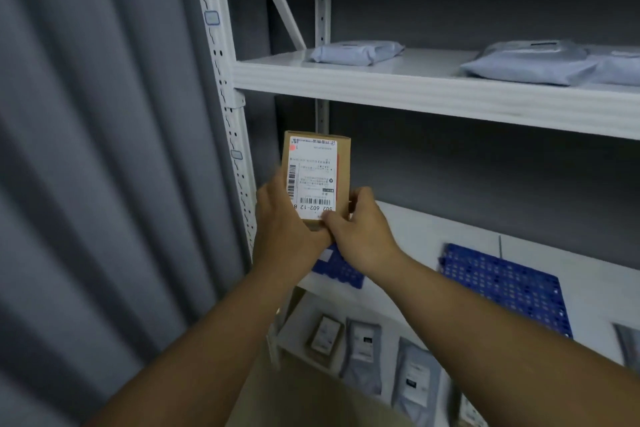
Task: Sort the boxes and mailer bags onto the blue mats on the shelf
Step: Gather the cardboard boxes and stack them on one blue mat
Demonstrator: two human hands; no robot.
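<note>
Hands cover box bottom and left blue mat.

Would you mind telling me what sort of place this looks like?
Probably a parcel sorting or storage room: white metal shelving, grey mailer bags on it, and a labelled cardboard box held in both hands.

White shelf: 2 blue mats, grey mailer bags above and below.

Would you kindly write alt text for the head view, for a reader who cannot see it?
Both hands, left and right, hold a labelled box upright before a white shelf. Two blue mats lie on the level below it, and grey mailer bags on the one above.
</note>
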